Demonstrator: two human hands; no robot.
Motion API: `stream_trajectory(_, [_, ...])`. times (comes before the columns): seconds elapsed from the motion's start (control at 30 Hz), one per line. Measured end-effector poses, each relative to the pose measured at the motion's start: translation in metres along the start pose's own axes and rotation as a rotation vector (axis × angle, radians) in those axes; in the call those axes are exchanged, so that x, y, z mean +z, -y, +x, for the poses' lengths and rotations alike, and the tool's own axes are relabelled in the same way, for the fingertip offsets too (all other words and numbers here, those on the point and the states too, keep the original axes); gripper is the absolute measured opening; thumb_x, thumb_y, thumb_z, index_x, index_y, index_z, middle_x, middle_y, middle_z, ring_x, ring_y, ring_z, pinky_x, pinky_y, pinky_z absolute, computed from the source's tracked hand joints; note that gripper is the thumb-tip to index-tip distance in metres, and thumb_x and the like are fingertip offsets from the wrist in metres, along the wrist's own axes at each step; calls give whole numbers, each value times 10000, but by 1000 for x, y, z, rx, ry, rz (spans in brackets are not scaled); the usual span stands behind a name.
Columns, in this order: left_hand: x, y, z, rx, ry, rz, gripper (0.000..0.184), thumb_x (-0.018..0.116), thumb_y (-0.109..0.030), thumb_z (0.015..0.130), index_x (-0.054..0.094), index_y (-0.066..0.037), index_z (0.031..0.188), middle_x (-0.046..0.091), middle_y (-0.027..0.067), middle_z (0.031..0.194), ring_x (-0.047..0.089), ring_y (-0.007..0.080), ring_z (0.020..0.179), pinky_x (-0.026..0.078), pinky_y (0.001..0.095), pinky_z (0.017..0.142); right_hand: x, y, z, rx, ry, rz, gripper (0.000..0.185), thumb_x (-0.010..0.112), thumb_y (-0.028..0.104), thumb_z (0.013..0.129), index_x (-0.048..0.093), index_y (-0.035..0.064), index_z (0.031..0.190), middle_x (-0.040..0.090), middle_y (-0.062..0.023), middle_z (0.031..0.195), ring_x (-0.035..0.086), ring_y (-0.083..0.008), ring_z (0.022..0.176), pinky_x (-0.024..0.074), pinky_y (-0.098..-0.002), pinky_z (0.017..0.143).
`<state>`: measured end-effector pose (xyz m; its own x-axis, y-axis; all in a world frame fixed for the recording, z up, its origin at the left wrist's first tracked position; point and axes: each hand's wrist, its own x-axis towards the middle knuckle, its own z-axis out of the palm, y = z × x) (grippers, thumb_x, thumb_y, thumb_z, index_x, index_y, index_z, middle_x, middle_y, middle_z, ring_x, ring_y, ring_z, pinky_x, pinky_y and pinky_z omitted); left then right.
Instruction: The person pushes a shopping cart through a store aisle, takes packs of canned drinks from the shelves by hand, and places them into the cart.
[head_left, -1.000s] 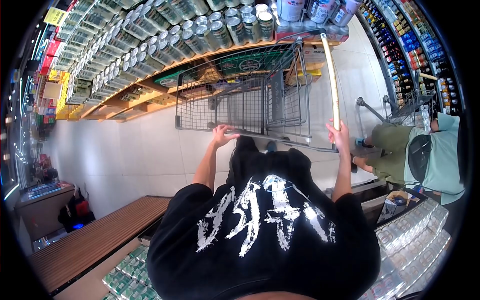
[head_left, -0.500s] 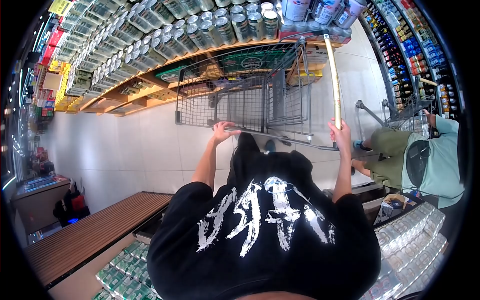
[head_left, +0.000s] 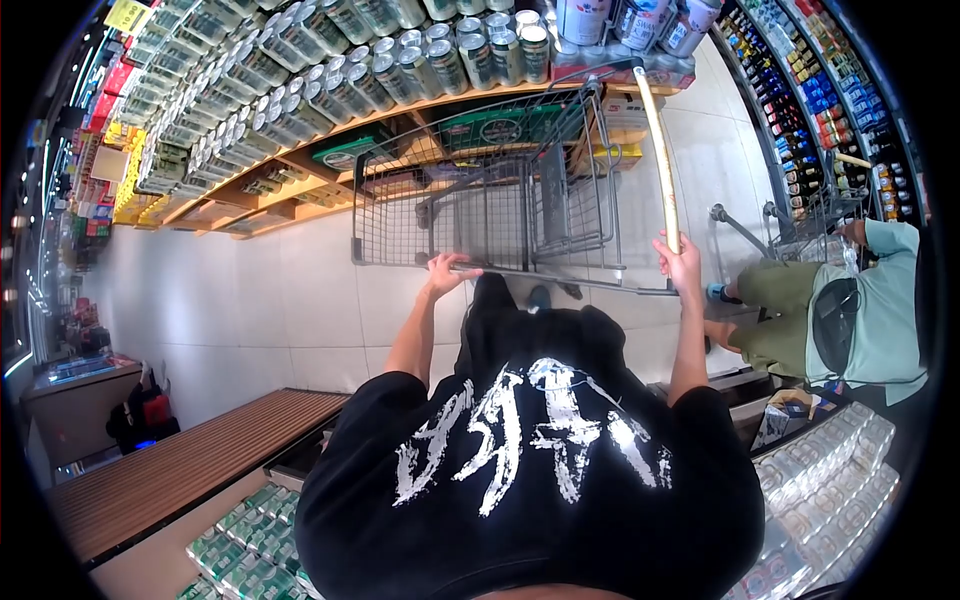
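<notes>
Head cam: our R hand (head_left: 678, 268) grips the near end of the pale handle (head_left: 662, 160) of the cart (head_left: 553, 195). Our L hand (head_left: 445, 275) touches the cart's near side; can't tell if it's gripping. Cart's on the floor (head_left: 300, 320) nr the shelf's (head_left: 335, 132) front edge.

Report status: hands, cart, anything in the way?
Right fingers around handle; left fingers on side rim of cart. Cart beside wooden shelf. Person at right, apart.

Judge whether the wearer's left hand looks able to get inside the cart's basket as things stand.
Likely yes: the left hand is at the near side of the basket, whose open top leaves the way free.
</notes>
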<state>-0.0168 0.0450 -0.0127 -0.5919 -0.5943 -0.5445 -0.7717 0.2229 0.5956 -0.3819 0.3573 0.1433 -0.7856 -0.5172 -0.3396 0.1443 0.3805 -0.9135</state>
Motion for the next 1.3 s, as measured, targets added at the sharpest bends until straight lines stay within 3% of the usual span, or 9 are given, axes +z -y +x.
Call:
stream_trajectory(0.57, [-1, 3, 3, -23, 1, 29, 693, 754, -626, 611, 624, -235, 1168, 379, 117, 1381, 168, 338, 1336, 214, 464, 1114, 3, 6, 6, -28, -7, -63, 336, 718, 112, 795, 598, 3, 1089, 569, -18, 692, 523, -66, 566, 413, -207, 436])
stream_trajectory(1.3, [0, 0, -7, -26, -35, 18, 631, 772, -579, 620, 644, -237, 1135, 434, 65, 1331, 201, 313, 1315, 219, 454, 1115, 3, 2, -6, -32, -27, -41, 319, 718, 112, 794, 605, -4, 1070, 571, -10, 685, 518, -62, 551, 405, -208, 433])
